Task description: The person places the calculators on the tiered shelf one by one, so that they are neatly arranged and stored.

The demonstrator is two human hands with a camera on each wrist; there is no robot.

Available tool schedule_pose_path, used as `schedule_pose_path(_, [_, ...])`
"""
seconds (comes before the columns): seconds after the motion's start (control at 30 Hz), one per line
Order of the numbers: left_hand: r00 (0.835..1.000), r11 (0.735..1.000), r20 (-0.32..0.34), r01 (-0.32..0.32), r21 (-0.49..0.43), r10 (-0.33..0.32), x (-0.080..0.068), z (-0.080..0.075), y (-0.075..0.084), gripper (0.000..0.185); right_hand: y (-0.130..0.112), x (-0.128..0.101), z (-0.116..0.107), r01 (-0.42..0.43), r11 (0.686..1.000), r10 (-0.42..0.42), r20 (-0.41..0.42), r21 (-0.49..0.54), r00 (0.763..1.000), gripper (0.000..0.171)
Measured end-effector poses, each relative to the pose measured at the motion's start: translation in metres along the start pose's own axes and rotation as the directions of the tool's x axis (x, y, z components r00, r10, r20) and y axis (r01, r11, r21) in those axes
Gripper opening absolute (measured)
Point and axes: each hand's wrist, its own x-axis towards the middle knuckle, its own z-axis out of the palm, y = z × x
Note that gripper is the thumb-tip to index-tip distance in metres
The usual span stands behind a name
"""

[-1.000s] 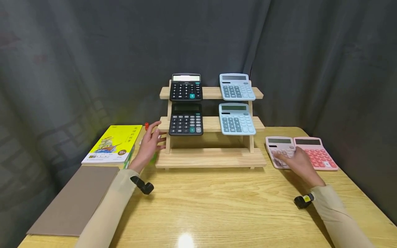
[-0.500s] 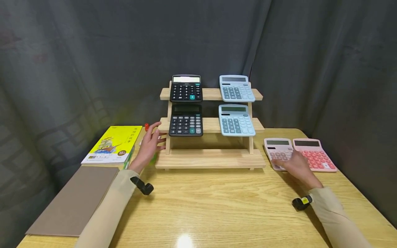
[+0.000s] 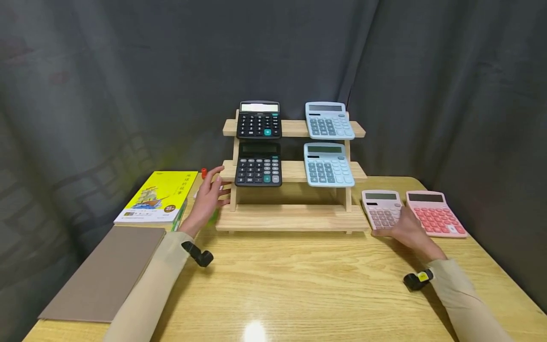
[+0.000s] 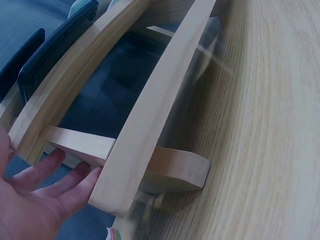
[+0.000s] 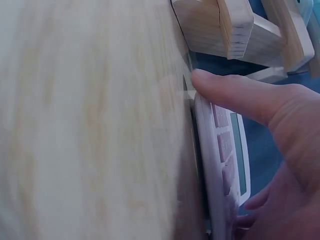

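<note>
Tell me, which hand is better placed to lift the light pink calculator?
Probably the right hand: it already grips the light pink calculator at its near edge. The left hand rests against the wooden rack, far away.

bare tabletop (image 3: 299, 285) open in front, wooden rack (image 3: 292, 216) blocks the middle — books (image 3: 155, 197) crowd left

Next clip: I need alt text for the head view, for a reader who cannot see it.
A right hand grips a pale pink calculator on a wooden table, beside a darker pink one. The left hand touches a three-tier wooden rack holding two black and two blue calculators.
</note>
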Motion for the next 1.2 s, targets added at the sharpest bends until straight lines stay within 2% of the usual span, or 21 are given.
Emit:
schedule_pose_path(0.13, [1.000,1.000,-0.001,0.000,0.010,0.000,0.000,0.001,0.000,0.048,0.006,0.002,0.002,0.012,0.999,-0.012,-0.001,0.031,1.000,0.127])
schedule_pose_path(0.33, [1.000,1.000,0.003,-0.001,-0.008,0.001,0.000,0.001,0.001,0.048,0.008,0.002,0.003,0.014,0.999,-0.012,-0.046,0.038,0.999,0.123])
schedule_pose_path(0.5, [1.000,1.000,0.002,-0.003,-0.013,0.003,0.000,0.001,0.000,0.048,0.006,0.001,0.003,-0.011,1.000,0.011,-0.097,0.003,0.995,0.115])
schedule_pose_path(0.67, [1.000,1.000,-0.001,-0.001,-0.002,0.001,0.000,0.001,-0.001,0.047,0.005,0.003,0.003,0.001,1.000,-0.001,-0.141,-0.004,0.990,0.108])
schedule_pose_path(0.87, [1.000,1.000,-0.010,0.010,0.009,-0.010,0.001,0.001,-0.002,0.047,0.000,0.001,0.001,0.002,0.998,-0.016,-0.206,-0.068,0.978,0.102])
schedule_pose_path(1.2, [1.000,1.000,-0.005,0.008,0.000,-0.008,0.001,0.001,-0.001,0.047,-0.023,-0.017,-0.013,-0.031,0.996,0.008,-0.283,-0.079,0.959,0.112])
